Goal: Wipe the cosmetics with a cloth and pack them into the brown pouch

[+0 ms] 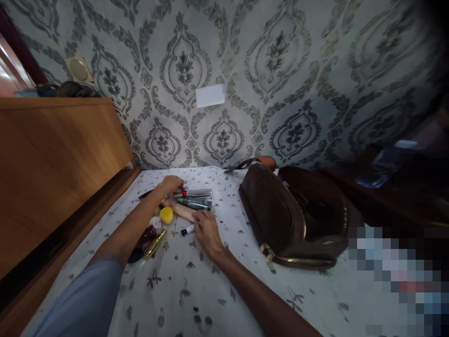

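Note:
A loose group of cosmetics lies on the white patterned sheet (189, 281). My left hand (171, 183) reaches over its far side, fingers curled down by the red-banded end of a clear silvery tube (199, 193); what they pinch is too small to make out. My right hand (207, 229) has its fingers closed at the near end of a beige tube (180, 210). A small white tube with a black cap (188, 230) pokes out beside that hand. Close by are a green tube (196, 203), a yellow round lid (166, 215), a gold stick (155, 243) and a dark red item (147, 235), partly hidden by my left forearm.
On the right stands a dark brown bag (277, 215) with its gold zip undone. A wooden cabinet panel (63, 173) borders the left side. Behind is the patterned wall (224, 135) with a white card (210, 95). A clear plastic item (384, 164) sits far right.

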Tool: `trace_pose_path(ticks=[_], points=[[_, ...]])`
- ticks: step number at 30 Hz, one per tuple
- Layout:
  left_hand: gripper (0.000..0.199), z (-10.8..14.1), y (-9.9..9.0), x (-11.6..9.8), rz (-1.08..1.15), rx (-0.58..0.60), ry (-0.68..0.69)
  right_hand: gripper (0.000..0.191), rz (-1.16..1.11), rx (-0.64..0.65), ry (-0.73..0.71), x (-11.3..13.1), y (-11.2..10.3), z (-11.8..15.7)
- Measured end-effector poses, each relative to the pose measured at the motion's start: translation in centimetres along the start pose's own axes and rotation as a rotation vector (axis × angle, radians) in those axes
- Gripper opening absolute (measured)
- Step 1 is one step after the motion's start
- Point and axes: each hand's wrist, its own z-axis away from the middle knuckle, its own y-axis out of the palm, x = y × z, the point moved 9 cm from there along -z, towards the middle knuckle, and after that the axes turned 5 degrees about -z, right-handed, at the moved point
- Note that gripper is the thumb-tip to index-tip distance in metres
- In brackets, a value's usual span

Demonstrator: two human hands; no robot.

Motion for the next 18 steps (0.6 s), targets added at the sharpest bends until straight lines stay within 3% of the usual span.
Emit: trace_pose_path(ticks=[5,11,18], points=[[0.036,2.1,-1.0,-0.2,0.069,-0.052,0.026,0.026,-0.101,-0.115,0.102,-1.6,-1.2,0.0],[0.037,2.0,-0.2,-3.1,0.113,0.053,0.142,0.043,-0.164,-0.301,0.237,-3.5,-2.7,0.3],[0.041,1.4,-0.3,-2.3,0.102,0.063,0.076,0.053,-0.159,-0.334,0.250,-4.4,-2.5,0.5]])
